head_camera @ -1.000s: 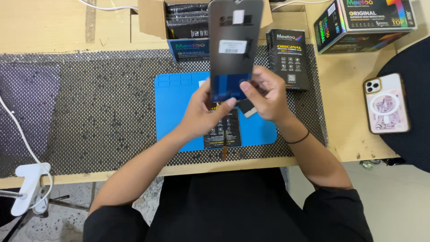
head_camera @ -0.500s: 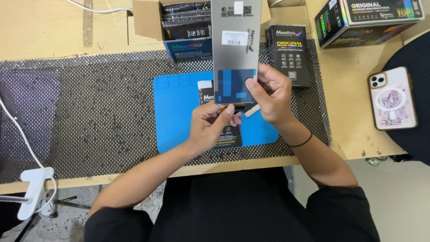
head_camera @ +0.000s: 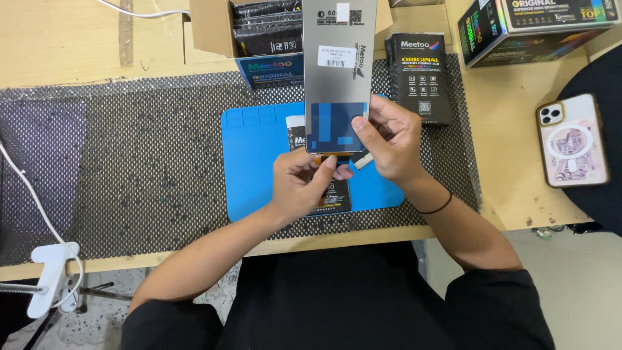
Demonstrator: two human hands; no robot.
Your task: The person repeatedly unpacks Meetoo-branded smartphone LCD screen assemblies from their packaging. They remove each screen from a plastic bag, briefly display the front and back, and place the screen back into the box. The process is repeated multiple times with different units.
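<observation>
**Both hands hold a phone screen panel up over the blue mat**

The screen panel (head_camera: pixel 339 71) is a long grey plate w/ a white sticker near its top. It stands tall in the middle of the view, back side facing up, and its top end runs out at 12 o'clock.

Right hand (head_camera: pixel 392 139) is closed on the panel's lower right edge, at about 4 o'clock from the panel's middle. Thumb lies on the grey back.

Left hand (head_camera: pixel 303 181) is at 6 o'clock, just under the panel's bottom end. Its fingers pinch the small orange strip (head_camera: pixel 334 157) that hangs there.

Under both hands lies a blue mat (head_camera: pixel 256 152) on a dark mesh pad (head_camera: pixel 149 155) on the counter (head_camera: pixel 78 39). A small black packet (head_camera: pixel 330 194) lies on the mat, partly hidden by the left hand.

At 1 o'clock from the hands stands a black box (head_camera: pixel 421 78), near the panel's right side. At 3 o'clock, well apart, lies a phone (head_camera: pixel 573 139) in a pink case. At 11 o'clock is an open cardboard box (head_camera: pixel 259 29).
</observation>
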